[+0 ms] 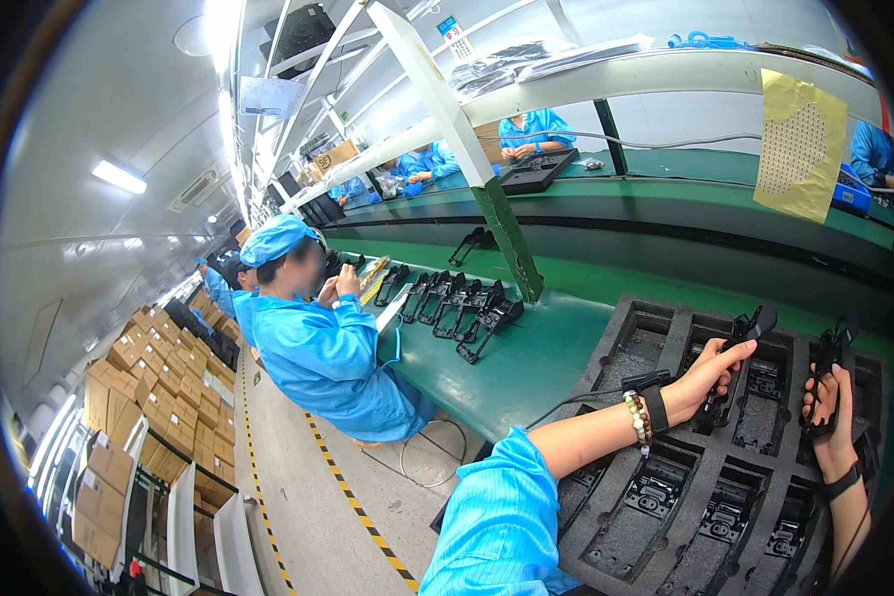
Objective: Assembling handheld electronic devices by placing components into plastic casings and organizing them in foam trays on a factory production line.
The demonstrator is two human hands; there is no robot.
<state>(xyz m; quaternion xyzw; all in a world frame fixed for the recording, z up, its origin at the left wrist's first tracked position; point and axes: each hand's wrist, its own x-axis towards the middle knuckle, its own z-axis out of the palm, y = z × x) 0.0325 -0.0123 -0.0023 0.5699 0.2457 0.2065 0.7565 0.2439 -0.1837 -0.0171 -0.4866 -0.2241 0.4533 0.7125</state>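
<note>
A dark grey foam tray (677,343) with rectangular pockets lies in front of me at the right. Several pockets hold black moulded parts (654,494). My left hand (703,382), with a bead bracelet and black strap at its wrist, is closed round a black plastic part (758,324) over a far pocket. Farther right, my right hand (836,409) grips another black plastic part (830,348) above the tray's right side. Fingers cover much of both parts, so their full shape is hidden.
Left of the tray, several black bracket-like parts (487,323) stand in a row on the green bench (447,372). A co-worker in blue (318,348) sits beyond them. A white-and-green post (502,223) rises from the bench; a yellow sheet (800,144) hangs from the shelf.
</note>
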